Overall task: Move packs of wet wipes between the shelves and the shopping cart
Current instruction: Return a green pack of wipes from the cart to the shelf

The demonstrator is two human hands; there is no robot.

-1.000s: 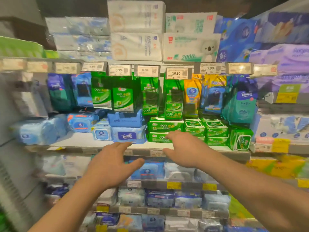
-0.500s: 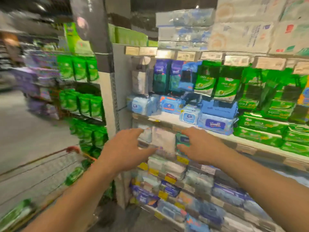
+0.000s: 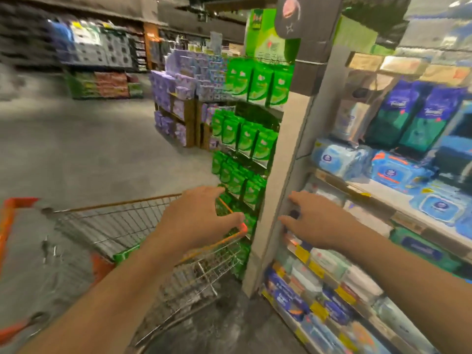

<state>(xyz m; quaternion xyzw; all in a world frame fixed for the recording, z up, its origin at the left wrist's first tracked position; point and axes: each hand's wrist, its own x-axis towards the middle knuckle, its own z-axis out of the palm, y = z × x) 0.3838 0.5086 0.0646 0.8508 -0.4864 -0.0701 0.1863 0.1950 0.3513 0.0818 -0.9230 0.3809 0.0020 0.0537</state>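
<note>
We've got both hands empty: left hand (image 3: pixel 201 221) w/ fingers spread over the cart (image 3: pixel 143 226), right hand (image 3: pixel 316 226) also spread, in front of the shelf post (image 3: pixel 283 159). A green pack (image 3: pixel 125 255) already lies in the cart, so at least one looks moved; can't tell how many, view's blurry. Blue wipe packs (image 3: pixel 393 172) sit on the shelf (image 3: pixel 362 190) to the right, more on lower tiers. Judging by this, we're between trips, w/ plenty of stock left to shift.

1 head view, angled down, hands (image 3: pixel 255 221) close, shelves (image 3: pixel 383 200) right
</note>
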